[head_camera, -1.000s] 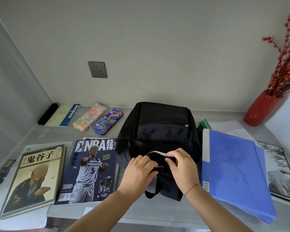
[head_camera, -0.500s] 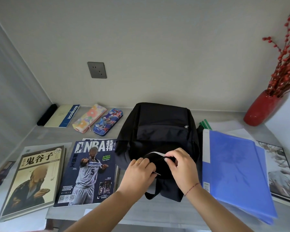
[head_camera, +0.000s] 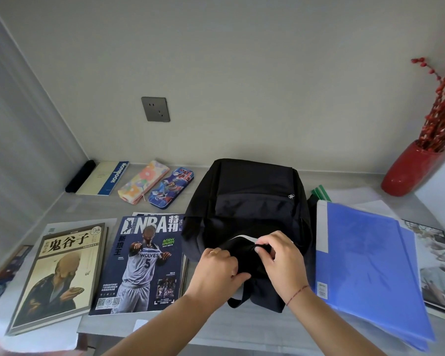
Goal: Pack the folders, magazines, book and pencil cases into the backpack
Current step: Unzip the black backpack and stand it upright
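A black backpack [head_camera: 252, 201] lies flat in the middle of the desk, its top end toward me. My left hand [head_camera: 217, 271] and my right hand [head_camera: 280, 263] both pinch the fabric at that end, where a white strip shows. Left of the bag lie an NBA magazine [head_camera: 144, 263] and a book with a painted old man [head_camera: 59, 276]. Behind them are a floral pencil case [head_camera: 143, 181] and a blue cartoon pencil case [head_camera: 171, 188]. Blue folders [head_camera: 365, 268] are stacked on the right.
A notebook [head_camera: 103, 177] and a black roll [head_camera: 80, 176] sit at the back left by the wall. A red vase [head_camera: 409, 173] with red berry twigs stands at the back right. Another magazine [head_camera: 437, 263] lies under the folders at the right edge. Green sticks [head_camera: 320, 192] peek from behind the bag.
My hands have shifted slightly on the bag's top end, with the left hand now gripping lower on the fabric. The bag and everything else stay in place.
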The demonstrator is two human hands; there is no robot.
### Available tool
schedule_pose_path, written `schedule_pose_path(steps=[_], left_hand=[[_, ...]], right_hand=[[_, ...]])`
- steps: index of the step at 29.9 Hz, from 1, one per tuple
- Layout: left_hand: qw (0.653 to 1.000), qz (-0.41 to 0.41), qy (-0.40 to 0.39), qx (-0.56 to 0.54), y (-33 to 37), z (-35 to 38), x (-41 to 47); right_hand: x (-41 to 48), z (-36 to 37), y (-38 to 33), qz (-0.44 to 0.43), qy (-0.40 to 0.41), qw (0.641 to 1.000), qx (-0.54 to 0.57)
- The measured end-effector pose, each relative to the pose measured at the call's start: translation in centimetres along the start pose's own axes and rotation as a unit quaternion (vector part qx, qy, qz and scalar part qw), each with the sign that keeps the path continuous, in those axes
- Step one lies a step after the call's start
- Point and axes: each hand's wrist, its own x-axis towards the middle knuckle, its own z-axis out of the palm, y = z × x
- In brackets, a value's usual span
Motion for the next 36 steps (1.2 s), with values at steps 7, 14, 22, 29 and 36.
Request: schedule_pose_path(steps=[7, 14, 22, 29, 36], left_hand=[[0.984, -0.131, 0.043, -0.116, 0.3, -0.9, -0.2], [0.934, -0.229, -0.016, -0.273, -4.2, -5.4, 0.6], [0.929, -0.307, -0.036, -0.204, -11.1, -5.5, 4.0], [0.919, -0.332, 0.028, -0.212, -11.8, -2.7, 7.2], [0.930, -0.237, 0.001, -0.280, -10.7, -2.3, 6.5]], right_hand=[[0.0, -0.2, 0.1, -0.005, 0.016, 1.000, 0.002], [-1.8, -1.6, 0.9, -0.044, -0.013, 0.999, 0.003], [-2.1, -3.4, 1.3, -0.025, 0.015, 1.000, -0.003], [-1.2, -4.3, 0.4, -0.020, -0.010, 0.998, -0.060], [3.4, 0.0, -6.0, -0.039, -0.115, 0.973, -0.199]])
